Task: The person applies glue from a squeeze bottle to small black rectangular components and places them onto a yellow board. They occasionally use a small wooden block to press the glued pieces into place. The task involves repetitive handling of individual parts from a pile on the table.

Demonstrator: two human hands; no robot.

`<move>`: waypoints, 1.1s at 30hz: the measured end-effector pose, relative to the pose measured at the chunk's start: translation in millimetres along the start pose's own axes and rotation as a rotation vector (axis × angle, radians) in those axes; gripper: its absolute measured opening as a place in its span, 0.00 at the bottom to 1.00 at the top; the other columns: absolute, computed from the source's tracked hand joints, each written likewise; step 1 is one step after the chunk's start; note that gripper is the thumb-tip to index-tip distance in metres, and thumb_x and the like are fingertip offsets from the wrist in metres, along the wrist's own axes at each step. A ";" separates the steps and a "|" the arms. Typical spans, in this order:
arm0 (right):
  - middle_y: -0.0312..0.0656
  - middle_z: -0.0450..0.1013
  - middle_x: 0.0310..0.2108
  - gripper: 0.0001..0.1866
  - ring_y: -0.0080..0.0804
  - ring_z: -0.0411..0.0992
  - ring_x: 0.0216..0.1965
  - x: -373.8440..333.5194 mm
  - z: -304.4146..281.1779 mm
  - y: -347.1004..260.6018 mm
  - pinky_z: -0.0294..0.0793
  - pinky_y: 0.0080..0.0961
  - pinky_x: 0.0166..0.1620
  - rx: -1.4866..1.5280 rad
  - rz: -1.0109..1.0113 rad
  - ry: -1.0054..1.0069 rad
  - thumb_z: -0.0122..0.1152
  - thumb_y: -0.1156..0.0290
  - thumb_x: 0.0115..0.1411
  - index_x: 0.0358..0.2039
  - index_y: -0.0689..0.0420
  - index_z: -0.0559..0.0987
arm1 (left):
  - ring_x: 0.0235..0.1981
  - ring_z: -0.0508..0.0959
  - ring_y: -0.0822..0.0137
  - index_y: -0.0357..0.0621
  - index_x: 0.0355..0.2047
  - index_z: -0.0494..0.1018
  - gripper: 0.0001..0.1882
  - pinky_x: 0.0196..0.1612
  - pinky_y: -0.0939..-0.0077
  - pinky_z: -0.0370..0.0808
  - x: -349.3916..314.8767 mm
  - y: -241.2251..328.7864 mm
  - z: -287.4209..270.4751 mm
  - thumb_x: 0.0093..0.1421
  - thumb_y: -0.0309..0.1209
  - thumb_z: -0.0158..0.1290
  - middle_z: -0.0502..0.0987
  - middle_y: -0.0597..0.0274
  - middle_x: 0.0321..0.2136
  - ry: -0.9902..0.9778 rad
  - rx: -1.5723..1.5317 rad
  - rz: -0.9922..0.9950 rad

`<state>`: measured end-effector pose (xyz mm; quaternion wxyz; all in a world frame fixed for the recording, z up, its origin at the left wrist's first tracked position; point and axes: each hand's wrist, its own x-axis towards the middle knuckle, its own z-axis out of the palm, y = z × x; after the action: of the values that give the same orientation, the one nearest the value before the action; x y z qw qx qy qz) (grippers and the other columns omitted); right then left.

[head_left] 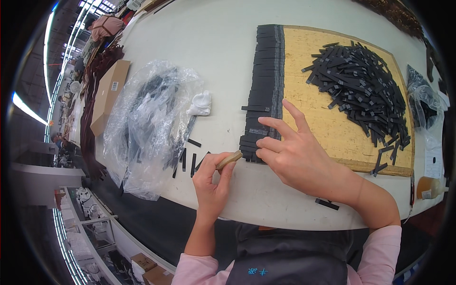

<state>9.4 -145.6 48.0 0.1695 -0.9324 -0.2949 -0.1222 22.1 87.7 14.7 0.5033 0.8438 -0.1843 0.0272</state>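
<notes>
A small tan flat-sided piece (230, 160) sits between the thumb and fingers of my left hand (212, 185), which is closed on it just off the table's front edge. Its exact kind I cannot make out. My right hand (304, 154) reaches in from the right, two fingers stretched apart and the lower ones curled against a black strip (250, 141) at the near end of a row. Its thumb is hidden. That row of black strips (268, 71), laid side by side, runs along the left edge of a yellow board (294, 42).
Black strips are heaped in a pile (356, 85) on the board. Left stand a crumpled clear plastic bag (152, 123), a white bundle (200, 103) and a cardboard box (110, 97). Loose strips (193, 164) lie by my left hand. A bottle (428, 188) of amber liquid is far right.
</notes>
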 end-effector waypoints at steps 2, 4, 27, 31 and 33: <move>0.34 0.80 0.38 0.09 0.42 0.68 0.60 -0.2 -0.1 -0.3 0.45 0.62 0.71 0.002 0.001 0.005 0.63 0.76 0.50 0.33 0.56 0.85 | 0.31 0.74 0.75 0.33 0.43 0.76 0.08 0.37 0.81 0.70 2.1 3.6 0.7 0.64 0.20 0.56 0.75 0.64 0.31 -0.012 0.037 0.011; 0.34 0.79 0.39 0.09 0.42 0.68 0.60 0.1 0.1 -0.9 0.45 0.62 0.71 0.004 0.001 0.010 0.63 0.76 0.50 0.33 0.57 0.85 | 0.30 0.73 0.75 0.33 0.43 0.77 0.08 0.36 0.81 0.69 2.2 7.2 0.0 0.63 0.20 0.57 0.74 0.64 0.30 -0.018 0.069 0.021; 0.34 0.79 0.38 0.09 0.42 0.68 0.60 0.5 -0.5 -0.7 0.45 0.61 0.71 0.011 0.005 0.014 0.63 0.76 0.50 0.33 0.56 0.85 | 0.23 0.72 0.76 0.37 0.45 0.78 0.11 0.27 0.82 0.69 6.2 6.5 0.5 0.60 0.19 0.59 0.74 0.64 0.26 0.018 0.136 0.079; 0.34 0.79 0.39 0.09 0.42 0.68 0.60 -0.8 1.3 -0.5 0.45 0.61 0.71 0.019 0.012 0.012 0.63 0.76 0.50 0.33 0.56 0.85 | 0.24 0.72 0.77 0.37 0.45 0.78 0.11 0.28 0.83 0.69 7.0 7.1 3.1 0.61 0.19 0.58 0.75 0.64 0.28 0.041 0.106 0.076; 0.34 0.79 0.39 0.09 0.42 0.68 0.60 -0.5 -0.1 -0.7 0.45 0.61 0.71 0.021 0.007 0.014 0.63 0.76 0.50 0.33 0.56 0.85 | 0.26 0.72 0.78 0.36 0.44 0.78 0.10 0.31 0.83 0.69 5.3 7.8 2.1 0.62 0.20 0.58 0.76 0.64 0.29 0.059 0.042 0.034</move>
<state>8.6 -145.4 48.2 0.1815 -0.9308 -0.2918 -0.1249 24.1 81.1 21.5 0.4903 0.8497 -0.1829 0.0643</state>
